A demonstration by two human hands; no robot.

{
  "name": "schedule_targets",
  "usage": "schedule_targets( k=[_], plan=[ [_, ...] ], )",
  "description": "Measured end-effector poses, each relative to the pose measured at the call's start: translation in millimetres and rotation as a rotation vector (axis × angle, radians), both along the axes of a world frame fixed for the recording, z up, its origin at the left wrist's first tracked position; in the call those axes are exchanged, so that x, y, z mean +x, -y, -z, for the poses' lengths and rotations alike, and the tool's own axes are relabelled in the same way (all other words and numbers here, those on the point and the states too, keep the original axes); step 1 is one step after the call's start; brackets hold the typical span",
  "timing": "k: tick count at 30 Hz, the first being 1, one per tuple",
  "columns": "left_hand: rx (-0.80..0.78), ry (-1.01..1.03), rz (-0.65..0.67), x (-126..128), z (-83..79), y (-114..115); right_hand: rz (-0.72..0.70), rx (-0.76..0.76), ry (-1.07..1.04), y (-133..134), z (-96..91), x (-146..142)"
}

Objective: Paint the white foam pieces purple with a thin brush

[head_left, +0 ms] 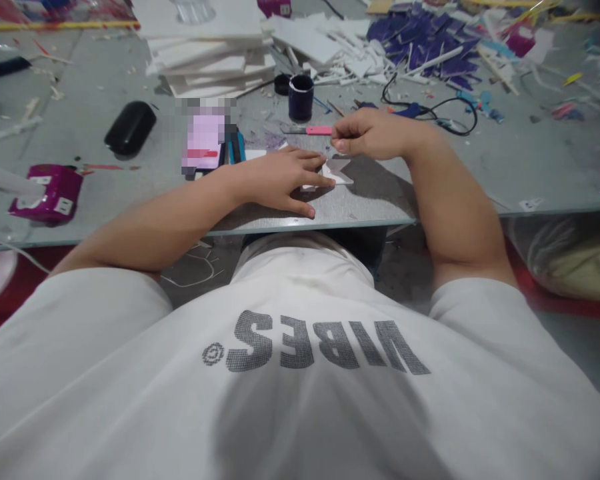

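Observation:
My left hand point(293, 175) lies with its fingers spread on a small white piece point(343, 175) with a notched right end, near the table's front edge. Most of that piece is hidden beneath the fingers. Just to the right and farther back, my right hand point(363, 135) is closed in a pinch, raised over the table. A craft knife with a pink handle point(320, 131) has its blade pointing left; its handle end disappears behind my right fingertips. Whether they grip the knife or some tiny thing, I cannot tell.
A dark open jar point(301, 99) stands beyond the knife. A phone-like thing point(205, 140), a black case point(131, 128) and a magenta block point(47, 193) lie to the left. Stacked white boards point(205, 53), purple scraps point(430, 40) and a black cable point(473, 117) occupy the back.

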State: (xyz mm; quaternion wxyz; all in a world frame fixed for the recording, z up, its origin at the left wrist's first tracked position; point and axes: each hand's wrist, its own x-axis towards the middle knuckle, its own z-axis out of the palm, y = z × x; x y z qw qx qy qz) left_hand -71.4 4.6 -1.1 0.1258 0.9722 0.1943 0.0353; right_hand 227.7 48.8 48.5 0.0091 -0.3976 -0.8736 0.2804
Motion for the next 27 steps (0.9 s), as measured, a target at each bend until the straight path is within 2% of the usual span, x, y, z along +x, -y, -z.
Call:
schedule_targets(
  k=[6,23,27],
  plan=[
    [0.006,-0.015,-0.006,0.3,0.5,-0.6,0.05,0.025,0.012,5.5,-3.7,-2.0],
    [0.007,-0.014,-0.009,1.4,1.5,-0.7,0.049,0.015,0.032,0.5,-1.9,-0.3],
    [-0.011,-0.034,-0.031,1.2,-0.3,0.8,0.116,0.094,0.072,1.2,-6.0,5.4]
  ],
)
